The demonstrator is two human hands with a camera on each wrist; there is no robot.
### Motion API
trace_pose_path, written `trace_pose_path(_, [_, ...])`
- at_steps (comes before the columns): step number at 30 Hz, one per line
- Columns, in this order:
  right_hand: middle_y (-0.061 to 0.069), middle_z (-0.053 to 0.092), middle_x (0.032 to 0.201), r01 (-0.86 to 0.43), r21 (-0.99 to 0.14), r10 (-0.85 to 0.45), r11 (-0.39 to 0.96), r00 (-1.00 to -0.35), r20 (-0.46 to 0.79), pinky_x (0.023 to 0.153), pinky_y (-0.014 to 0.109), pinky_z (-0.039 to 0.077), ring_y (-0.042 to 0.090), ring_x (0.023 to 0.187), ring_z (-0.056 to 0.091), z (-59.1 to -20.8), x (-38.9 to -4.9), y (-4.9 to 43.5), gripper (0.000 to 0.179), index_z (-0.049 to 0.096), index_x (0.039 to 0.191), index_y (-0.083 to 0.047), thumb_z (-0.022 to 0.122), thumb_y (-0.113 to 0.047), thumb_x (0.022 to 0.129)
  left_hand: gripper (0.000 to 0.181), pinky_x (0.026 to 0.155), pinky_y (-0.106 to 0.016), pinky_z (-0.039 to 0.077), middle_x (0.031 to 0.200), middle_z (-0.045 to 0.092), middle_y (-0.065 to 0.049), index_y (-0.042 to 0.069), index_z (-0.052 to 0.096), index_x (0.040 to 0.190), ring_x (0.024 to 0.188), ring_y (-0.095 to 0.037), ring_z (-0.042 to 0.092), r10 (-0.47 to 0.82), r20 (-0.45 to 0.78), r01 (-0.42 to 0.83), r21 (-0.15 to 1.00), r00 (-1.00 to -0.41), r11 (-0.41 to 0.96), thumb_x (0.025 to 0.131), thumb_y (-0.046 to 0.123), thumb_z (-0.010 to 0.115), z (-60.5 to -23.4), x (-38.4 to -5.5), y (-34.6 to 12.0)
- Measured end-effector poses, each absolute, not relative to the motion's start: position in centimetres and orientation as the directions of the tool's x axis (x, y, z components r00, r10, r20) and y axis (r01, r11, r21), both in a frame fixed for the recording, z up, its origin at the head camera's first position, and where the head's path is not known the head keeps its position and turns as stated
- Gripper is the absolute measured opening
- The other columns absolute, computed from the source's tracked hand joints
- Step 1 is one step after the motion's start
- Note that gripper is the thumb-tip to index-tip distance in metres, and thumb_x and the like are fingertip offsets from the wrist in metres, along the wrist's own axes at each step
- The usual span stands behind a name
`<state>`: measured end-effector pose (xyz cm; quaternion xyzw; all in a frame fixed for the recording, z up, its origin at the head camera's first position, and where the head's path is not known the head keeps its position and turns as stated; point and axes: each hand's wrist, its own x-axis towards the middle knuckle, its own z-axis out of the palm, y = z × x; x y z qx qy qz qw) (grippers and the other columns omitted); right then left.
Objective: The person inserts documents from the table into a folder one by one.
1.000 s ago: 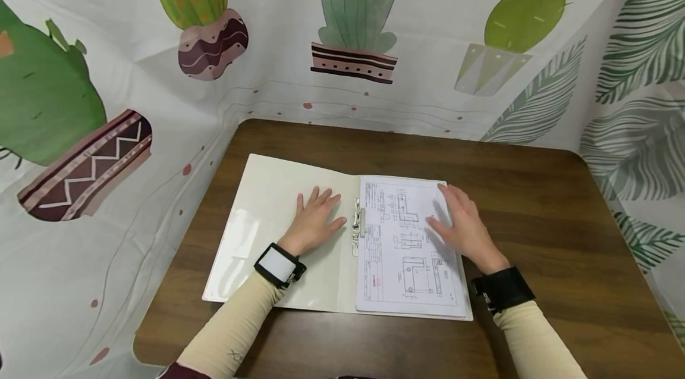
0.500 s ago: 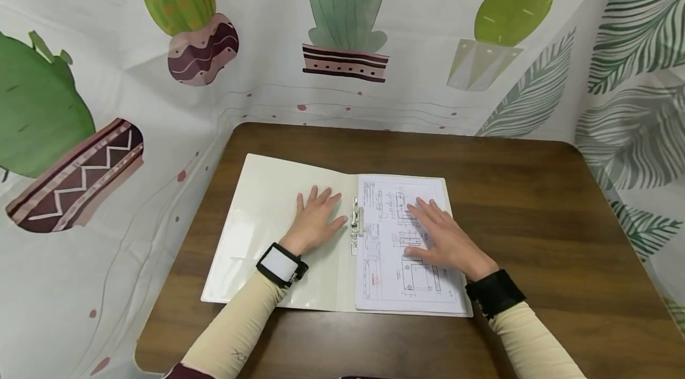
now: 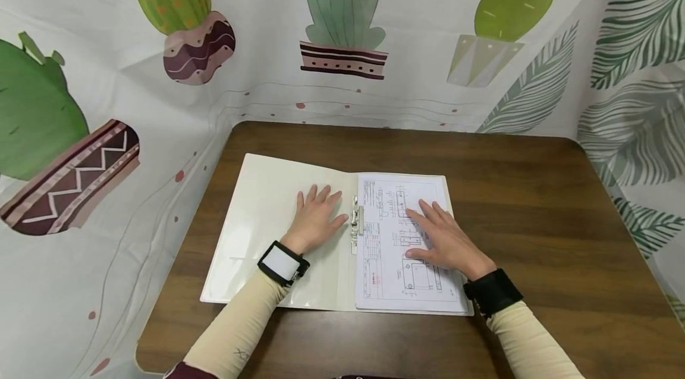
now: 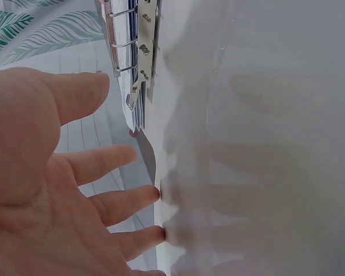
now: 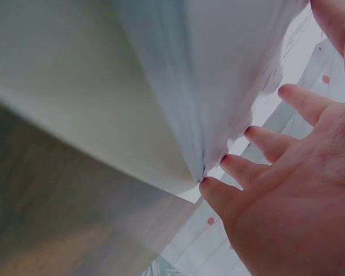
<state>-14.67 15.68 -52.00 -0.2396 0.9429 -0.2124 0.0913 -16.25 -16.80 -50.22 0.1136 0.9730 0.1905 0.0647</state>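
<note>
A cream file folder (image 3: 262,188) lies spread flat, with a metal ring clip (image 3: 355,224) along its spine. On its right half sits a stack of punched papers (image 3: 385,301), the top sheet printed with technical drawings. My left hand (image 3: 313,221) rests on the bare inner cover, fingers spread; in the left wrist view its fingertips meet the glossy cover (image 4: 264,115) beside the rings (image 4: 126,43). The right hand (image 3: 446,242) lies on the top sheet with straight, spread fingers. Seen from the right wrist, those fingertips (image 5: 256,135) touch the paper near the stack's edge.
The folder lies on a dark brown wooden table (image 3: 524,200) with rounded corners. Behind and beside it hangs a white cloth (image 3: 257,58) printed with cacti and leaves. Each wrist wears a black strap (image 3: 492,293).
The right hand has come down and leftward from the sheet's upper right edge onto the drawings, then stayed there. My left hand has kept its place on the cover.
</note>
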Motion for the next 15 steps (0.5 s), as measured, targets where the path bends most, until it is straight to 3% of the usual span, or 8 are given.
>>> trace_pose_path(15, [0.021,0.023,0.167,-0.408,-0.395,-0.474,0.823,-0.877,-0.081,0.119,0.067,0.018,0.048,0.154,0.014,-51.9,-14.6,15.4,0.090,0.045,0.157,-0.015,0.084,-0.048,0.083,0.048,0.121,-0.067,0.007,0.159,0.040,-0.022,0.009,0.058,0.146,0.153,-0.044,0.022,0.305,-0.007,0.276,0.405,-0.952,0.872,0.104,0.032,0.061,-50.2,-17.9,-15.5])
